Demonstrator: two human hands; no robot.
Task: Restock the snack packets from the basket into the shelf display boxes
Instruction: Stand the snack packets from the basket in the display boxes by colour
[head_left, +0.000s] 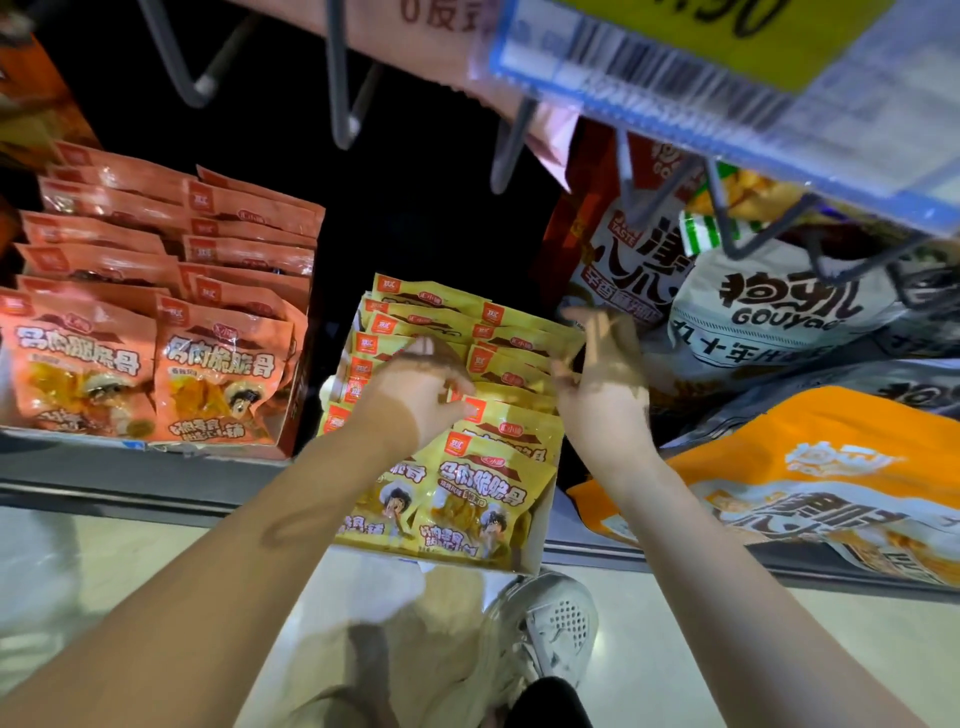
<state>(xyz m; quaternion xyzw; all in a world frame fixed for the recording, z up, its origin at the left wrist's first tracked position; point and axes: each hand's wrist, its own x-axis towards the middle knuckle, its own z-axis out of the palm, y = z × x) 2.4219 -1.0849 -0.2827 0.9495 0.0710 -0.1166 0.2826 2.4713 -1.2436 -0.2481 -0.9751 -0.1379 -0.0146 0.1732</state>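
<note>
While both hands work over the yellow packets (498, 415) standing in rows in the display box (537, 540) at the shelf's front edge, the left hand (415, 395) curls its grip on a packet top; the right hand (605, 374), fingers spread, hovers beside the right row, nearer the box's right wall.

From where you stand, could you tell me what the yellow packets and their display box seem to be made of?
The yellow packets look like glossy printed plastic film: they catch glare and crease softly. Their display box seems to be thin matte cardboard, judging by its pale, flat, stiff front edge, though little of it shows.
</note>
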